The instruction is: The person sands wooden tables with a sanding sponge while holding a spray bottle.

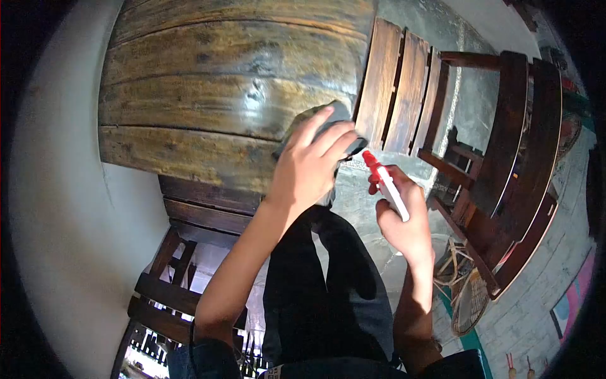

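Observation:
My left hand presses a dark grey cloth onto the near right corner of a wooden plank table. The fingers lie over the cloth, and part of it folds past the table's edge. Just to the right, my right hand is wrapped round a spray bottle with a red nozzle and white trigger head. Its nozzle points toward the cloth and the table corner. The bottle's body is mostly hidden by the hand. Shiny patches of light show on the tabletop.
A slatted wooden chair stands against the table's right side. Another dark chair is at lower left, near a pale wall. A woven rattan item lies on the grey floor at right.

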{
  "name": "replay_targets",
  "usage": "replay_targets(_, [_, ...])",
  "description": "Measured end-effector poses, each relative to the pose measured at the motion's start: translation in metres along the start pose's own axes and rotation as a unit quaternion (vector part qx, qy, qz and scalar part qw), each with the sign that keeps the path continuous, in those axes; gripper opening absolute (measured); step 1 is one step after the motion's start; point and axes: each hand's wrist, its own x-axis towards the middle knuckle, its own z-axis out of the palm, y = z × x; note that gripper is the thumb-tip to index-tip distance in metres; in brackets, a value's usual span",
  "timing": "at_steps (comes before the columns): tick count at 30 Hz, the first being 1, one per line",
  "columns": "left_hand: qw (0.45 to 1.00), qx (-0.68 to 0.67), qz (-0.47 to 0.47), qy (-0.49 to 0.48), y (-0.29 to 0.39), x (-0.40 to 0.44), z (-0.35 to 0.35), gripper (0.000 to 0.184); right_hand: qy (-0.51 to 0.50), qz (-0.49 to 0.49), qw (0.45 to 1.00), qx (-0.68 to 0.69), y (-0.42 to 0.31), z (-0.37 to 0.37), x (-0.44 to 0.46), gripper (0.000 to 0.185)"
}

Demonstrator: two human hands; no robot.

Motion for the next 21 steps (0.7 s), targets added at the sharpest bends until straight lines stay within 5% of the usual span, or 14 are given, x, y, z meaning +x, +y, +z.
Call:
replay_targets(10, [0.996,0.056,-0.06,0.021,0.028,-0.089,0.012,0.059,-0.029,0.028,0.996,0.075,0.01,0.026,-0.042,0.036])
replay_targets(21, [0.978,0.089,-0.084,0.167,-0.004,0.058,0.024,0.05,0.086,-0.028,0.992,0.093,-0.017,0.01,0.049,0.033])
